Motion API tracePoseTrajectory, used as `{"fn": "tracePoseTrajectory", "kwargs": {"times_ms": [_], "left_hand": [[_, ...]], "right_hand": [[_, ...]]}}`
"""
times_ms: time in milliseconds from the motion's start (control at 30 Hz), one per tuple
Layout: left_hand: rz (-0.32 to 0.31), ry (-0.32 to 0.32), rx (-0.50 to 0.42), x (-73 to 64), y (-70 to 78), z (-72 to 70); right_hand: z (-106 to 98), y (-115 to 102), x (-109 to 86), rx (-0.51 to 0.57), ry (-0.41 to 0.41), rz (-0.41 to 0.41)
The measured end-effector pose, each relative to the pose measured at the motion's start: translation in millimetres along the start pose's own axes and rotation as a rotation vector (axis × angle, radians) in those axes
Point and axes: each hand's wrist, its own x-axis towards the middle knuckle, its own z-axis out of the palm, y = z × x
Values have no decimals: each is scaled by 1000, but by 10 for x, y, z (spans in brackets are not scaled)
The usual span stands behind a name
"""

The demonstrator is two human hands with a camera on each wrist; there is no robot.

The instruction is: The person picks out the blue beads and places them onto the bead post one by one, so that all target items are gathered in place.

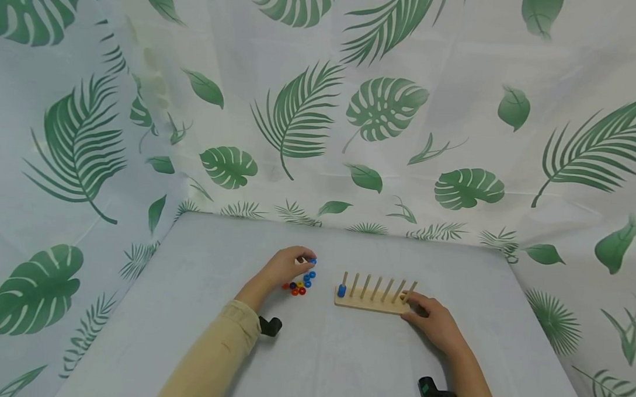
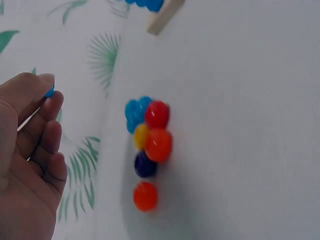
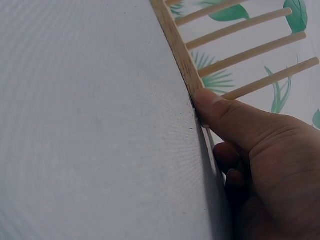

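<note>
Between thumb and forefinger my left hand (image 1: 285, 266) pinches a blue bead (image 1: 313, 261), raised over the table beside a small group of beads. In the left wrist view that group shows a red bead (image 2: 157, 114), orange ones (image 2: 145, 196), a yellow one (image 2: 141, 136), a dark blue one (image 2: 145, 164) and several blue ones (image 2: 134, 112). To their right lies a wooden peg board (image 1: 372, 304) with a row of upright pegs; blue beads (image 1: 341, 290) are stacked on its leftmost peg. My right hand (image 1: 436, 320) grips the board's right end, thumb on the near edge.
A white cloth covers the table (image 1: 365, 364). Behind and at the sides hang white sheets (image 1: 307, 192) printed with green leaves. Black wrist devices (image 1: 270, 326) sit by both wrists.
</note>
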Motion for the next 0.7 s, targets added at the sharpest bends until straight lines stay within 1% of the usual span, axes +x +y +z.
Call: {"fn": "tracePoseTrajectory", "kwargs": {"times_ms": [67, 200, 333, 533, 700], "left_hand": [[54, -3, 9, -12, 77, -12], [138, 4, 13, -38, 227, -17], [197, 7, 12, -51, 365, -15], [288, -9, 21, -72, 541, 4], [329, -30, 17, -92, 656, 45]], "right_hand": [[1, 4, 3, 0, 0, -4], [-1, 10, 4, 2, 2, -11], [-6, 10, 1, 4, 5, -13], [-6, 11, -1, -3, 5, -13], [-9, 6, -6, 2, 1, -4]]}}
